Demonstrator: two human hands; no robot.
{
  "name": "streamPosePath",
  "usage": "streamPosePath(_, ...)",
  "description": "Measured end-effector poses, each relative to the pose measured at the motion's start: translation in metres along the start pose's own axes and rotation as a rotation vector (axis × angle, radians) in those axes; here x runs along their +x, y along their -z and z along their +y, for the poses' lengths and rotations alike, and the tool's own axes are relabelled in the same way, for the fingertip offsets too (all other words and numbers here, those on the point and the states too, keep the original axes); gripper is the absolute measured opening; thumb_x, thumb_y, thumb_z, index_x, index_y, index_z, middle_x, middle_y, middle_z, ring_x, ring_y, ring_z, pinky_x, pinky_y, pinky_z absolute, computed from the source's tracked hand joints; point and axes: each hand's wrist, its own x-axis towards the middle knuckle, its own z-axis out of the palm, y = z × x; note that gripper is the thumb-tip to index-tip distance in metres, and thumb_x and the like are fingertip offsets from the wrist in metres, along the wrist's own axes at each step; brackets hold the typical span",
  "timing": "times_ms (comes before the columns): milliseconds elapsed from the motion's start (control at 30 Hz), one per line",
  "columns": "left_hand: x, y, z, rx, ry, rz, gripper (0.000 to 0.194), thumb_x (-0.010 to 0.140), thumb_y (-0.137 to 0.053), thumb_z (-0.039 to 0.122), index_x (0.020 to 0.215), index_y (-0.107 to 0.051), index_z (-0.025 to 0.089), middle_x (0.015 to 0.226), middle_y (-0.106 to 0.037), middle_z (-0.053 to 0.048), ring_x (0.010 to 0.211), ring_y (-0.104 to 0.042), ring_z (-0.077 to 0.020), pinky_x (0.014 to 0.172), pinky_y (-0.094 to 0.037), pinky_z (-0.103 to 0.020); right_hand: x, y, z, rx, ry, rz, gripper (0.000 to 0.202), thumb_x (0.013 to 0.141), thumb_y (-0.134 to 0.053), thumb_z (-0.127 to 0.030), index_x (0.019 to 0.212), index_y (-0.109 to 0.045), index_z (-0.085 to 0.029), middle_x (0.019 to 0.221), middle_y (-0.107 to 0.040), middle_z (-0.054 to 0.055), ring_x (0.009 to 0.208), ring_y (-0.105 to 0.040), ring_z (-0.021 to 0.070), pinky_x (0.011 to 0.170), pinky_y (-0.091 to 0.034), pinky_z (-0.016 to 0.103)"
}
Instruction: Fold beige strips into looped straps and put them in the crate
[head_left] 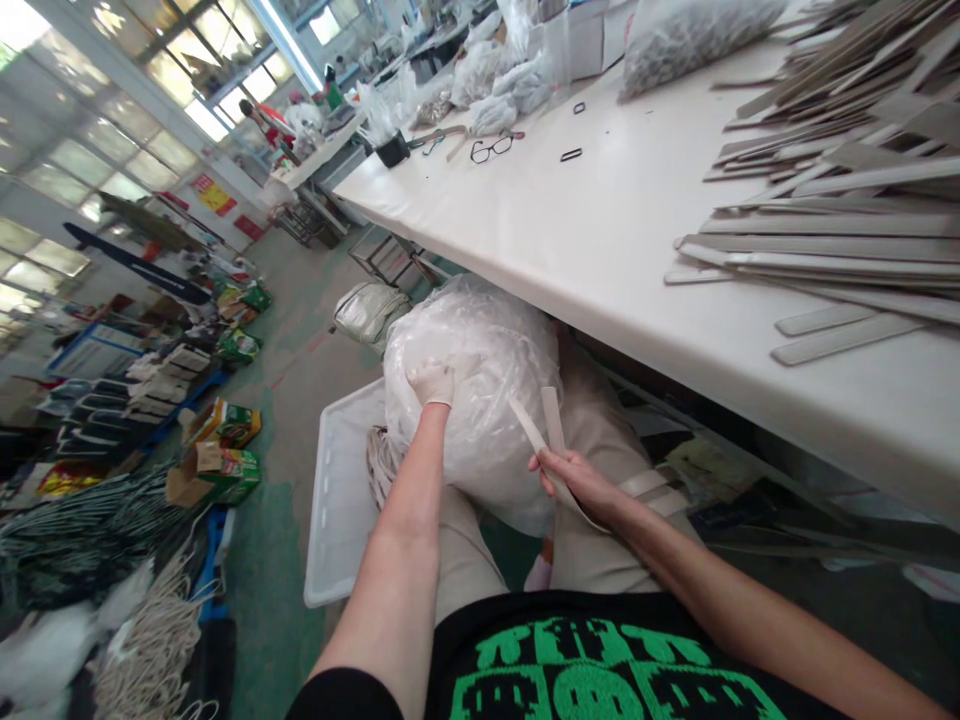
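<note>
A large translucent plastic bag (pixel 487 450) stands between my knees, its top wide open. My left hand (pixel 433 382), in a pale glove, is at the mouth of the bag with its fingers bent; what they hold, if anything, is too small to make out. My right hand (pixel 571 480) is bare and closed around pale strap strips (pixel 551 418), whose two ends stick up apart over the bag's right side. The strips trail down from the fist across my right thigh.
A white table (pixel 525 220) runs along the right, with piled grey strips (pixel 840 250), eyeglasses (pixel 491 150), and small black buckles (pixel 571 155). A white plastic crate (pixel 319 500) stands left of the bag. People work far back.
</note>
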Motion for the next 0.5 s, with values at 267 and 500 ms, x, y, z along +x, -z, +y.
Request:
streamPosePath(267, -0.058, 0.045, -0.049, -0.046, -0.138, 0.307, 0.030, 0.098, -0.050, 0.033, 0.112, -0.075, 0.028, 0.127, -0.071, -0.009, 0.138, -0.049, -0.0317, 0.122, -0.004, -0.062, -0.001, -0.006, -0.003, 0.075, 0.003, -0.014, 0.053, 0.077, -0.069, -0.068, 0.079, -0.070, -0.016, 0.060, -0.062, 0.002, 0.054, -0.052, 0.0130, 0.054, -0.039, 0.026)
streamPosePath(500, -0.164, 0.067, -0.063, -0.256, -0.259, 0.431, 0.026, 0.096, -0.055, 0.034, 0.111, -0.076, 0.034, 0.128, -0.071, -0.005, 0.140, -0.048, -0.0289, 0.123, -0.006, -0.061, -0.004, -0.004, -0.010, 0.195, -0.011, 0.000, 0.047, 0.073, -0.076, -0.063, 0.086, -0.069, -0.018, 0.078, -0.067, 0.004, 0.048, -0.045, 0.0096, 0.050, -0.043, 0.028)
